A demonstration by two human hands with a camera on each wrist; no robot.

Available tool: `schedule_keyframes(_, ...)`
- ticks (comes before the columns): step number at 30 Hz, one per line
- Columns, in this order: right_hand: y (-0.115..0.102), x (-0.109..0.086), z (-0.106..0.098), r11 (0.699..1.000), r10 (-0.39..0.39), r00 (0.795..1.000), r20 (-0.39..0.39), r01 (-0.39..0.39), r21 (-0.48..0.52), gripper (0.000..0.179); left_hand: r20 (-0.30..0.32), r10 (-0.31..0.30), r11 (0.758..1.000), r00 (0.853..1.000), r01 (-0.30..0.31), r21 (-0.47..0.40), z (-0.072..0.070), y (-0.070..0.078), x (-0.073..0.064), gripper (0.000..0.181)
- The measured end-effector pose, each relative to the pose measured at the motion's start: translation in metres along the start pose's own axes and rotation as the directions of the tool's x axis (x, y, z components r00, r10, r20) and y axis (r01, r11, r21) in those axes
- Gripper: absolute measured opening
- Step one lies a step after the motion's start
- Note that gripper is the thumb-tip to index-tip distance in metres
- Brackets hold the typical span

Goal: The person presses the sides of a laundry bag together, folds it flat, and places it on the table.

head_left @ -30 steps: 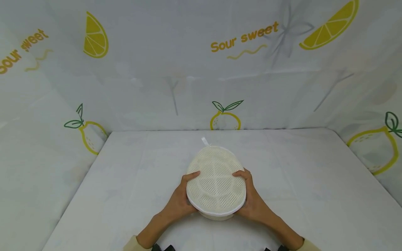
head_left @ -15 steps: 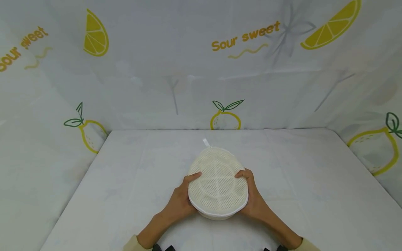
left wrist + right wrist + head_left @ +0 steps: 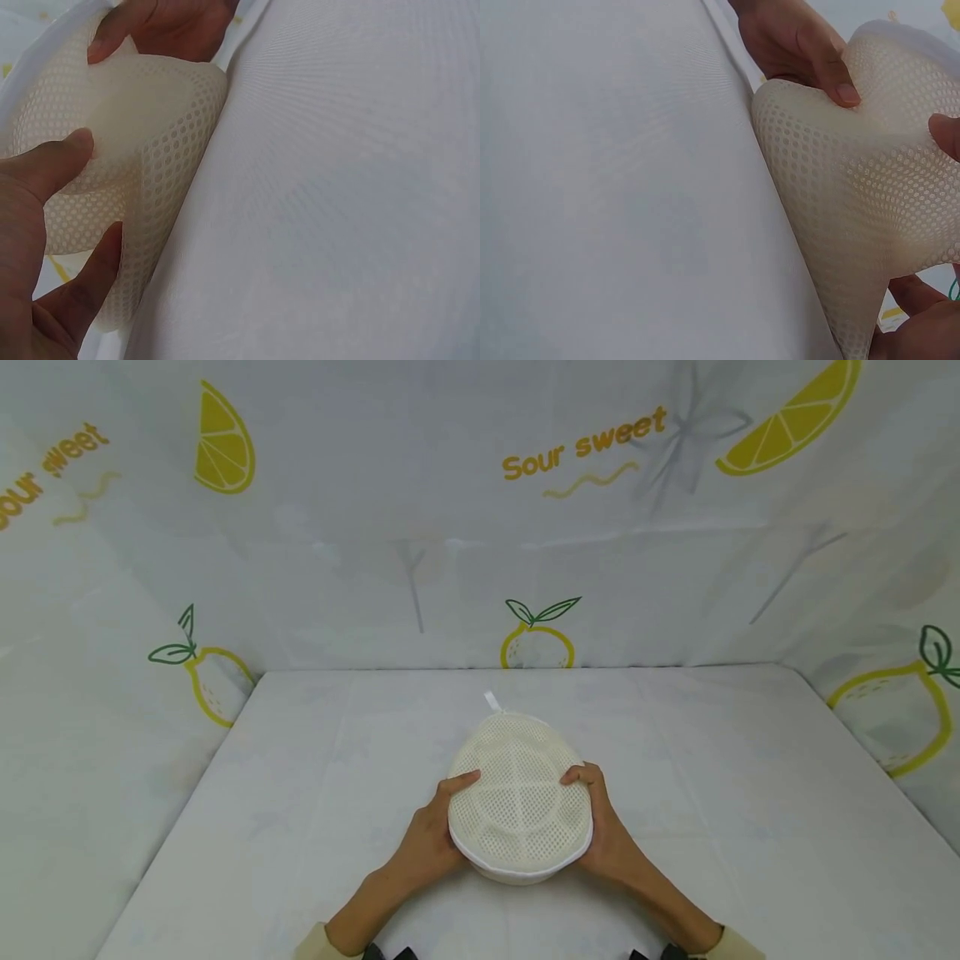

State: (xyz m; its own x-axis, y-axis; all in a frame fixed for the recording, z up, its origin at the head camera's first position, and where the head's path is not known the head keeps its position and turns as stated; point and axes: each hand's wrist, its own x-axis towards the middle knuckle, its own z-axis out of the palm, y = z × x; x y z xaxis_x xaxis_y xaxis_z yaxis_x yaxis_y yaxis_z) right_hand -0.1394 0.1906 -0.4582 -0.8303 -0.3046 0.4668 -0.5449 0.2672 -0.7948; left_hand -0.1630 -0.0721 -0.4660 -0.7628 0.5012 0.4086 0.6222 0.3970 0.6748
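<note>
A round cream mesh laundry bag [image 3: 517,802] with white trim is held between both hands at the near middle of the table. At its far edge a small white tag [image 3: 491,700] sticks out. My left hand [image 3: 431,839] grips the left side, thumb on top. On the right side my right hand [image 3: 611,843] grips it likewise, its thumb bent over the mesh. The left wrist view shows the bag [image 3: 161,112] bulging and folded, with fingers tucked against its underside. In the right wrist view the mesh [image 3: 817,150] sags close over the white cloth.
A white cloth [image 3: 337,760] covers the table. Behind it hangs a pale curtain [image 3: 337,568] with lemon prints and lettering, which also encloses both sides. Black straps [image 3: 660,953] show at the wrists by the bottom edge.
The bag and both hands have shifted very slightly to the right since a second ago. Both hands keep the same grip, and the last half second shows almost no movement.
</note>
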Motion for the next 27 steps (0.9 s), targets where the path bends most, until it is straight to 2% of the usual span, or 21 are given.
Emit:
schedule_keyframes(8,-0.0023,0.0044,-0.0016,0.999,-0.022,1.000,-0.001,0.022,-0.035,0.082,0.009,-0.098,0.993,0.995,0.098,-0.072,-0.0028,-0.0016,0.0008,0.070)
schedule_keyframes(11,-0.0015,0.0041,-0.0018,0.999,-0.015,1.000,0.003,0.015,-0.045,0.081,0.008,-0.100,0.992,0.995,0.100,-0.081,-0.0025,-0.0019,0.0004,0.071)
schedule_keyframes(17,-0.0011,0.0026,-0.0030,0.997,0.061,0.997,0.038,-0.060,-0.044,0.080,0.017,-0.088,0.995,0.996,0.089,-0.055,-0.0008,-0.0034,-0.0003,0.077)
schedule_keyframes(23,-0.0023,0.0038,-0.0057,0.996,0.057,0.996,0.065,-0.052,-0.078,0.078,0.027,-0.072,0.996,0.997,0.074,-0.052,-0.0005,-0.0046,-0.0011,0.075)
schedule_keyframes(27,-0.0019,0.0045,-0.0073,0.993,0.097,0.992,0.084,-0.092,-0.069,0.075,0.032,-0.076,0.996,0.997,0.077,-0.041,-0.0012,-0.0033,-0.0015,0.074)
